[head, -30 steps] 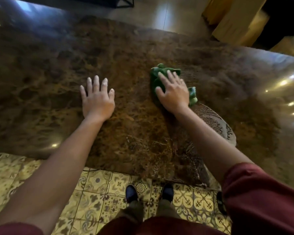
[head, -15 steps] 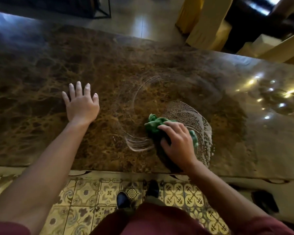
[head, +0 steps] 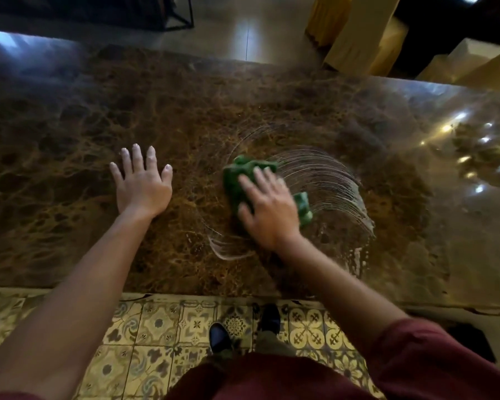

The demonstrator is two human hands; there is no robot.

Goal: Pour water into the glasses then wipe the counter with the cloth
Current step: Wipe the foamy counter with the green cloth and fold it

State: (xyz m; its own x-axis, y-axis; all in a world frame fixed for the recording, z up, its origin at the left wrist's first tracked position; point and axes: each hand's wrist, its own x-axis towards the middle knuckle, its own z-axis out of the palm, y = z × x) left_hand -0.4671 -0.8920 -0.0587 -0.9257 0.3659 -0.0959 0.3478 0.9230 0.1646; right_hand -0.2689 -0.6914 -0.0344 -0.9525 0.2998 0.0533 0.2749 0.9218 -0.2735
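A crumpled green cloth lies on the dark brown marble counter, near its middle. My right hand presses down on the cloth, fingers spread over it, and looks blurred. Curved wet streaks arc across the marble to the right of the cloth and below it. My left hand rests flat on the counter to the left, fingers apart, holding nothing. No glasses or water container appear in view.
The counter's near edge runs above patterned floor tiles where my shoes stand. Beyond the far edge stand yellow-covered chairs and a dark metal frame. Light reflections glare on the counter at the right.
My right hand has swept the cloth from the near edge back toward the middle, leaving fresh arcs of wet streaks. My left hand stays flat on the marble.
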